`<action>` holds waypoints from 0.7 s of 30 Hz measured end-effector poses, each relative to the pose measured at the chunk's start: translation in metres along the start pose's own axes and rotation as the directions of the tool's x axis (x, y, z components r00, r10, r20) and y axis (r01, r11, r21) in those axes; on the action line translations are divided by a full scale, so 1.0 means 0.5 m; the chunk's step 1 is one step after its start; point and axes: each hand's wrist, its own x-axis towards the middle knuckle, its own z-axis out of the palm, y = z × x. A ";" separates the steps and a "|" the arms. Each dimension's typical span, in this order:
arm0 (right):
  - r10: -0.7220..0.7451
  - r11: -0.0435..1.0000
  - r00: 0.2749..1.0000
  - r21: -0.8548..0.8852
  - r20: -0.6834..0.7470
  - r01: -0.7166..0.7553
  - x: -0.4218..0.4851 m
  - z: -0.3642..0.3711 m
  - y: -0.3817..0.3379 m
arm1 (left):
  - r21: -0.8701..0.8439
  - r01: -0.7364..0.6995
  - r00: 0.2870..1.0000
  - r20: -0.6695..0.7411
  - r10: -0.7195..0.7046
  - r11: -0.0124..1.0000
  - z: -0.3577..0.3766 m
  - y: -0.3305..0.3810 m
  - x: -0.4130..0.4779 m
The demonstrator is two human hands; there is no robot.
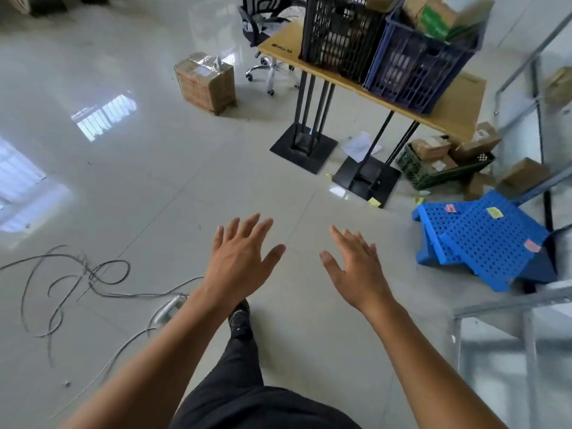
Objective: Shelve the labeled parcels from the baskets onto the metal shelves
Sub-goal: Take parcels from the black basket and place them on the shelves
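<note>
Both bare forearms were extended forward and slightly inward from the lower edge of the view. The left hand [241, 258] was held palm down with its back toward the camera, the fingers spread apart and the thumb angled out to the right. The right hand [356, 267] was held at about the same height, also empty, its fingers closer together and pointed up and to the left, the thumb splayed toward the left hand. The two hands were kept apart, nothing being grasped. A leg in dark trousers and a dark shoe [240, 320] were seen below, between the forearms.
</note>
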 end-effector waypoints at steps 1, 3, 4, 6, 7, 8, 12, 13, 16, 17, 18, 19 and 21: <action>-0.002 1.000 1.000 0.009 -0.022 0.002 0.046 -0.007 -0.010 | -0.008 -0.008 1.000 -0.009 0.008 1.000 -0.010 -0.009 0.045; 0.012 0.999 0.998 0.034 -0.061 -0.010 0.129 -0.027 -0.039 | 0.000 -0.042 0.999 -0.003 0.042 0.999 -0.038 -0.025 0.130; 0.020 0.999 0.997 0.044 -0.078 -0.017 0.167 -0.040 -0.056 | 0.012 -0.059 0.998 0.004 0.059 0.998 -0.058 -0.032 0.171; 0.028 0.998 0.991 0.067 -0.128 -0.019 0.234 -0.071 -0.088 | 0.052 -0.098 0.995 -0.003 0.099 0.994 -0.104 -0.043 0.243; 0.029 0.997 0.986 0.076 -0.164 -0.017 0.267 -0.088 -0.102 | 0.075 -0.124 0.992 -0.017 0.126 0.989 -0.130 -0.045 0.279; 0.033 0.997 0.979 0.078 -0.199 -0.018 0.301 -0.103 -0.114 | 0.096 -0.148 0.988 -0.031 0.151 0.984 -0.155 -0.046 0.318; 0.068 0.996 0.963 0.073 -0.263 -0.050 0.421 -0.152 -0.146 | 0.095 -0.197 0.977 -0.063 0.203 0.976 -0.228 -0.041 0.463; 0.079 0.994 0.959 0.089 -0.272 -0.057 0.445 -0.162 -0.153 | 0.088 -0.204 0.975 -0.070 0.210 0.975 -0.241 -0.037 0.494; 0.100 0.990 0.950 0.122 -0.295 -0.066 0.525 -0.196 -0.163 | 0.082 -0.236 0.967 -0.074 0.242 0.968 -0.273 -0.023 0.596; 0.101 0.990 0.947 0.126 -0.304 -0.065 0.554 -0.208 -0.162 | 0.085 -0.252 0.963 -0.075 0.259 0.964 -0.279 -0.018 0.635; 0.104 0.989 0.945 0.129 -0.310 -0.067 0.586 -0.220 -0.158 | 0.090 -0.265 0.959 -0.077 0.272 0.960 -0.283 -0.012 0.676; 0.108 0.989 0.943 0.132 -0.316 -0.069 0.620 -0.233 -0.153 | 0.095 -0.274 0.956 -0.080 0.282 0.957 -0.286 -0.005 0.716; 0.121 0.986 0.938 0.146 -0.325 -0.077 0.686 -0.258 -0.143 | 0.094 -0.284 0.951 -0.100 0.292 0.954 -0.294 0.011 0.790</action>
